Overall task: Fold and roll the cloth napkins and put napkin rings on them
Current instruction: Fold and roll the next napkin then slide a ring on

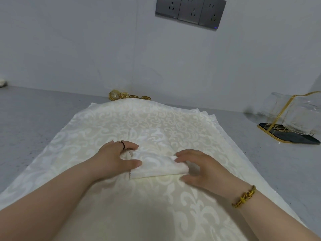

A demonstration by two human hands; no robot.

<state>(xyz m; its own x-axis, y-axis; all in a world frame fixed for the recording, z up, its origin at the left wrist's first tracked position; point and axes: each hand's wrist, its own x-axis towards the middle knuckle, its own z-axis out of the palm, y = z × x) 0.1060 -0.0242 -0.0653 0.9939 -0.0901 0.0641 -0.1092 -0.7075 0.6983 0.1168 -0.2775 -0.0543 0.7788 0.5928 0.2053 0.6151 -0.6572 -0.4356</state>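
A cream damask napkin, folded and partly rolled into a short bundle, lies on top of a stack of flat napkins of the same pattern. My left hand grips the bundle's left end, thumb in front and fingers curled over the back. My right hand holds the right end the same way, fingers over the top and thumb underneath. Several gold napkin rings sit at the far edge of the stack, by the wall.
A gold wire rack with upturned clear glasses on a black tray stands at the right. The grey counter meets a white wall with a bank of grey sockets. A small white object sits far left.
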